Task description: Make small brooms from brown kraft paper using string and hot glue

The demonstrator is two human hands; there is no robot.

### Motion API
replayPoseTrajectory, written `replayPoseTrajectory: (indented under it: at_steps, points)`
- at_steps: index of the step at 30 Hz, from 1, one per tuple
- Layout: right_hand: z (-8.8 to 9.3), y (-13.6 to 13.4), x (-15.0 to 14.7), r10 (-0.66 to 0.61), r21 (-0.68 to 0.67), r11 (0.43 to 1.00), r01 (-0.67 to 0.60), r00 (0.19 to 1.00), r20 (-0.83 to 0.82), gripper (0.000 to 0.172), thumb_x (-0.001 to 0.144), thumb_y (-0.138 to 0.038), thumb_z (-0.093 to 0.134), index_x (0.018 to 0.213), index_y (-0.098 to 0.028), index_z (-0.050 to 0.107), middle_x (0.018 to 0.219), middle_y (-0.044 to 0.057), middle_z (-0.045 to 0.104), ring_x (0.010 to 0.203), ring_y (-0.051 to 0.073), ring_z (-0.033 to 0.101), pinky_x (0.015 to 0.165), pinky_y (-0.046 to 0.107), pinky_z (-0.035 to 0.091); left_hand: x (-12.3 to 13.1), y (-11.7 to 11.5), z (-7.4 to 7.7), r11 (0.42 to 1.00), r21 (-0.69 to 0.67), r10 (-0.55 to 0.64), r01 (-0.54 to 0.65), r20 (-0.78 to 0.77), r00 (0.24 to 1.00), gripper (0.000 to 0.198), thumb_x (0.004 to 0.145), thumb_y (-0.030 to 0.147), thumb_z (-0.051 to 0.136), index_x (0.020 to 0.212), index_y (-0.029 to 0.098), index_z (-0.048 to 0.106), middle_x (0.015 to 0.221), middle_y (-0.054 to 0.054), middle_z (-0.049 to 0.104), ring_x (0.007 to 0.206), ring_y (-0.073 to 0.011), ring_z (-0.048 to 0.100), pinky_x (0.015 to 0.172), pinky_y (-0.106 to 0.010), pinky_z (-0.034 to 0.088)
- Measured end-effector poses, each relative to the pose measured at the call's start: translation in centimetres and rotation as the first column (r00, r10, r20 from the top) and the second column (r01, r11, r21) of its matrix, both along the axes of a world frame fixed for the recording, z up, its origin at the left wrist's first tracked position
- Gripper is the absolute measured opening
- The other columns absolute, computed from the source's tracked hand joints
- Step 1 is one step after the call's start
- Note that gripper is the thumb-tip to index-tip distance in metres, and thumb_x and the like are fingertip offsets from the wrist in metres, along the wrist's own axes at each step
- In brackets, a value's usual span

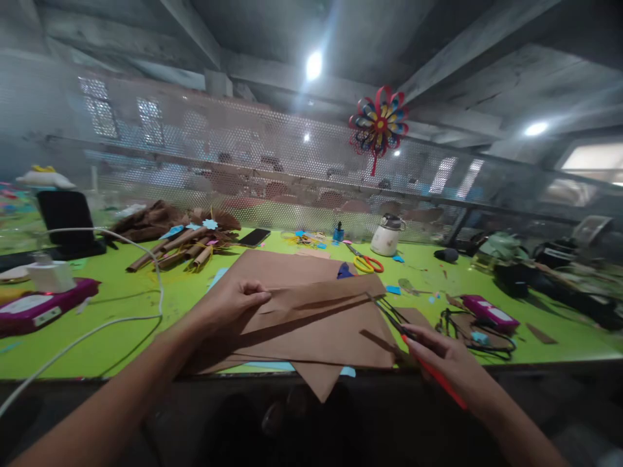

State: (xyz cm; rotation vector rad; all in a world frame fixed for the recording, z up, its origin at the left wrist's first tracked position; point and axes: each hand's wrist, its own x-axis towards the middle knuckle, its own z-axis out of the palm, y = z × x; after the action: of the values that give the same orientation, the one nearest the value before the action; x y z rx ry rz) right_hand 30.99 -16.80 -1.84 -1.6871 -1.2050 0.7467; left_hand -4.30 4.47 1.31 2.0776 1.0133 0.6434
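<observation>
My left hand (243, 298) pinches the left end of a folded strip of brown paper (321, 298) between thumb and fingers. The strip is raised over a stack of larger brown paper sheets (311, 344) at the table's front edge. My right hand (442, 357) grips scissors (396, 319) with red handles and dark blades. Their blades are spread, with the tips at the strip's right end; whether they touch the paper is unclear. My fingers hide part of the handles.
On the green table (121, 347) are paper rolls (182, 246), a phone (255, 237), yellow-and-orange scissors (366, 263), a white jug (387, 237) and purple power strips (490, 314). A white cable (159, 285) loops along the left. Behind stands a perforated metal screen (292, 188).
</observation>
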Motion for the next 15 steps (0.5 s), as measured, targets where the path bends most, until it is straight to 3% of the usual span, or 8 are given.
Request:
replayPoseTrajectory:
  at_steps: [5,8,12,15]
  points:
    - [1.6,0.0,1.7,-0.121,0.072,0.99,0.118,0.992,0.042,0.054,0.07,-0.053,0.068,0.11,-0.017,0.069,0.077,0.005,0.065,0.064,0.017,0.056,0.053,0.026,0.045,-0.5,0.8,-0.1,1.0,0.013,-0.022,0.022,-0.057,0.998,0.041,0.078,0.057,0.052,0.067,0.017,0.053,0.057,0.005,0.041,0.054,-0.0109,0.037,0.052,-0.022,0.029]
    - [2.5,0.8,3.0,-0.234,0.119,0.967,0.227,0.971,0.053,0.059,0.069,-0.055,0.068,0.111,-0.014,0.067,0.074,0.006,0.065,0.06,0.017,0.055,0.051,0.027,0.045,-1.0,1.2,-0.6,0.999,0.03,-0.026,0.03,-0.12,0.992,0.043,0.078,0.059,0.049,0.064,0.018,0.049,0.054,0.006,0.037,0.05,-0.0104,0.034,0.05,-0.022,0.027]
    - [3.0,3.9,5.2,-0.297,0.15,0.947,0.285,0.952,0.07,0.071,0.071,-0.055,0.063,0.125,-0.009,0.056,0.067,0.004,0.062,0.052,0.016,0.055,0.05,0.029,0.046,-1.4,1.8,-1.6,0.995,0.098,0.019,0.006,-0.251,0.968,0.045,0.078,0.061,0.048,0.064,0.019,0.051,0.051,0.005,0.038,0.048,-0.0114,0.036,0.048,-0.023,0.024]
    - [2.6,7.6,7.2,-0.3,0.121,0.953,0.279,0.924,0.237,0.061,0.077,-0.045,0.059,0.128,-0.011,0.052,0.068,0.003,0.063,0.054,0.017,0.059,0.051,0.028,0.047,-1.5,2.0,-2.0,0.988,0.156,0.053,-0.006,-0.298,0.953,0.044,0.077,0.061,0.05,0.063,0.019,0.052,0.052,0.004,0.042,0.052,-0.0131,0.04,0.05,-0.023,0.025]
